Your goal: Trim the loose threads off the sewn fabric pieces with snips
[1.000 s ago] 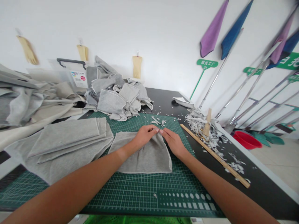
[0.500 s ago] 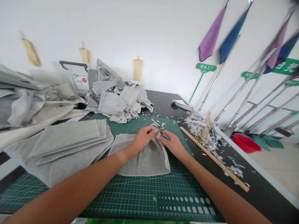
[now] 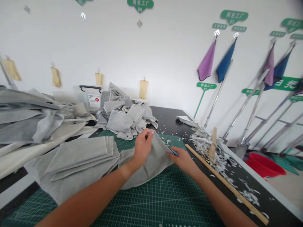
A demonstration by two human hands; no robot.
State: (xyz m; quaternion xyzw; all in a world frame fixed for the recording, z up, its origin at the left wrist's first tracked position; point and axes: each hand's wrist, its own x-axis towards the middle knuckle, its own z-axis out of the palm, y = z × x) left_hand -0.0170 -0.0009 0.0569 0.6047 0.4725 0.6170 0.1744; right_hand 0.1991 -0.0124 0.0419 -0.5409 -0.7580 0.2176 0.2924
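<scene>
My left hand (image 3: 144, 145) pinches the upper edge of a grey cloth (image 3: 151, 167) and holds that edge raised off the green cutting mat (image 3: 170, 198). In my right hand (image 3: 183, 159) is a slim blue-handled tool (image 3: 174, 152), its tip pointing toward the cloth's right edge; the tip is too small to tell its kind. Fingers of that hand also touch the cloth's right corner. The cloth's lower part hangs down over the mat. Left of it lies a stack of folded grey cloths (image 3: 80, 157), partly overlapping the mat.
A heap of grey cloths (image 3: 123, 116) lies beyond the mat, with more fabric (image 3: 28, 119) at far left. To the right are a wooden ruler (image 3: 227, 183), a pile of cloth scraps (image 3: 220, 151) and a wooden stick (image 3: 213, 143). A red basin (image 3: 265, 165) stands beyond the table edge.
My left hand has lifted the cloth's edge up and to the left, away from the right hand. The cloth is now stretched between both hands. The camera view has tilted upward.
</scene>
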